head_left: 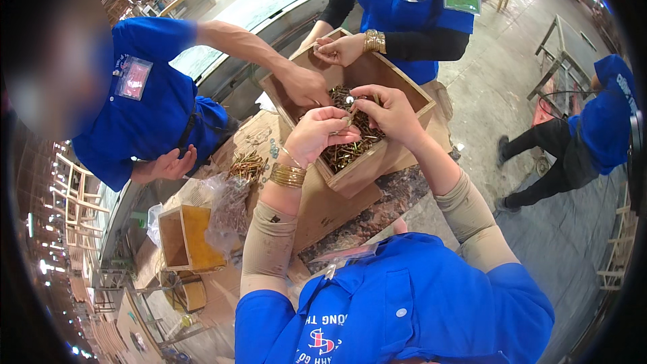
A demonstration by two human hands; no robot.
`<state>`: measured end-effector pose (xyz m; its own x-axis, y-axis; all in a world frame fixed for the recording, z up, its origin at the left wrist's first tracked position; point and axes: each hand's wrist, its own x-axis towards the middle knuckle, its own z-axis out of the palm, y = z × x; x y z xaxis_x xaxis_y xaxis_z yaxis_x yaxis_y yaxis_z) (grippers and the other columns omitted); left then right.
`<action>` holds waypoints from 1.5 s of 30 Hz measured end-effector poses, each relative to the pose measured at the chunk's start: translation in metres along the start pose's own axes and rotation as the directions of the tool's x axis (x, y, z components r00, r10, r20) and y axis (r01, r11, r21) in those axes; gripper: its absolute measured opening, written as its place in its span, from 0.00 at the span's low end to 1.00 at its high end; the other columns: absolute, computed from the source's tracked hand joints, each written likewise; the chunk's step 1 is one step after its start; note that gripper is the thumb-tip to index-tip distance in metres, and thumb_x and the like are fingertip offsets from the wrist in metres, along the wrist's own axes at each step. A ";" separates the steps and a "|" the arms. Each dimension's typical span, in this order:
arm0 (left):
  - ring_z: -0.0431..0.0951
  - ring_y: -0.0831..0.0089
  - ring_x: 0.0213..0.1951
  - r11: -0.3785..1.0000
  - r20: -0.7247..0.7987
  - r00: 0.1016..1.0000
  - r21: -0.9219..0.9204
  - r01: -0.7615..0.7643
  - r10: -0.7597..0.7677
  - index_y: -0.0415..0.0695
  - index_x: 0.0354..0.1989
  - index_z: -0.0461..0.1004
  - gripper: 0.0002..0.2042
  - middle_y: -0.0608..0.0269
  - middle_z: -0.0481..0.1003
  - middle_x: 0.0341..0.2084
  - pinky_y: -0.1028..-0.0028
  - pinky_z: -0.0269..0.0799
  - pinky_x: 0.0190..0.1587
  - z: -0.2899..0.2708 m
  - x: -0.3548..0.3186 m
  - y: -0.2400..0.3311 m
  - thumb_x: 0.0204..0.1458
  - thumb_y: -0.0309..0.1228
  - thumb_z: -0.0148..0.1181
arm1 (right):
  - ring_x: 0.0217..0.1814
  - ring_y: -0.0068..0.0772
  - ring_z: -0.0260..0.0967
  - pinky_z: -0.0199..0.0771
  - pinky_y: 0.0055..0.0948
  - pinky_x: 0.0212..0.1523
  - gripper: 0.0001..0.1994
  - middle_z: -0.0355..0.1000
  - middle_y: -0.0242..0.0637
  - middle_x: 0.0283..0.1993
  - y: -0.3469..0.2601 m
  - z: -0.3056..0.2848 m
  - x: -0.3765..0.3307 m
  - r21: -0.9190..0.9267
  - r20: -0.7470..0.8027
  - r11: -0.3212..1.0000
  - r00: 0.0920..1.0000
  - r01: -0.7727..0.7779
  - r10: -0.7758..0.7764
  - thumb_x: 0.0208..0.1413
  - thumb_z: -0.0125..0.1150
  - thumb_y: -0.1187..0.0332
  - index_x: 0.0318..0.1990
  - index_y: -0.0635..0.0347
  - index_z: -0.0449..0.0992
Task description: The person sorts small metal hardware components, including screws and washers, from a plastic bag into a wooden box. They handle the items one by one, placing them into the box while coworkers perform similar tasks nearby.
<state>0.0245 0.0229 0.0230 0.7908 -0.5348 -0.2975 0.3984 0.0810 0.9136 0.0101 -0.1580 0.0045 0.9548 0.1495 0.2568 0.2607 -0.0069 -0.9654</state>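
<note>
Over a wooden box (pixel 412 89) filled with brass-coloured bolts (pixel 352 153), my two hands come close together. My left hand (pixel 322 133), with gold bangles at the wrist, is closed in a pinch on something small, perhaps a round washer. Just right of it, my right hand (pixel 389 116) has thumb and fingers drawn together; what they grip is too small to name. A co-worker's hand (pixel 304 85) reaches into the box from the left. Another co-worker's hand (pixel 342 50), with bangles, pinches something small above the far side.
Left of the box, loose bolts (pixel 248 166) and small washers (pixel 273 148) lie on cardboard (pixel 303 210). A clear plastic bag (pixel 229 205) rests by a smaller wooden box (pixel 191 237). Farther right, a person (pixel 573 138) bends near a metal-framed table (pixel 573 47).
</note>
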 end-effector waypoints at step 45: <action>0.76 0.69 0.29 0.997 -0.083 0.997 0.074 0.010 -0.004 0.33 0.39 0.67 0.09 0.53 0.73 0.26 0.77 0.74 0.33 -0.005 0.015 -0.011 0.51 0.23 0.49 | 0.25 0.17 0.65 0.64 0.20 0.27 0.06 0.70 0.32 0.21 0.004 -0.021 0.006 -0.339 0.168 0.938 0.986 0.075 -0.018 0.43 0.57 0.71 0.27 0.65 0.74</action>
<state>0.0347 0.0184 0.0068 0.8252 -0.4633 -0.3232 0.3708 0.0126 0.9286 0.0198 -0.1780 0.0031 0.9124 0.3139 0.2627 0.3644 -0.3308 -0.8705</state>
